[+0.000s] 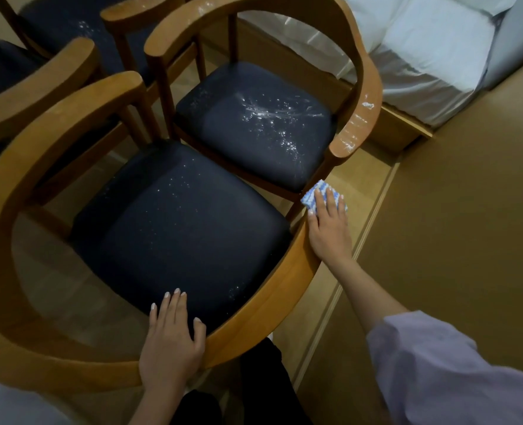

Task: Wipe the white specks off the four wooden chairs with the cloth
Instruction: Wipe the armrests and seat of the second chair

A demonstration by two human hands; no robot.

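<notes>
While the left hand (171, 342) lies flat on the near chair (269, 299) at its curved back rail, fingers straight and reaching over the rail toward the seat, gripping nothing, the right hand (329, 228) is further out at the end of the same chair's right armrest. Right fingers straight, pressing the blue-and-white cloth (315, 191) onto the wood; cloth pokes out past the fingertips. Near seat (174, 222): dark cushion, fine white specks scattered, mostly centre-right. Second chair (367, 72) just beyond: heavier specks and streaks on its seat (269, 118), white smears on its right armrest. Third chair (39, 75) and fourth chair (125, 13) sit left; fourth's seat shows specks too. White bedding (422, 56) far right.
</notes>
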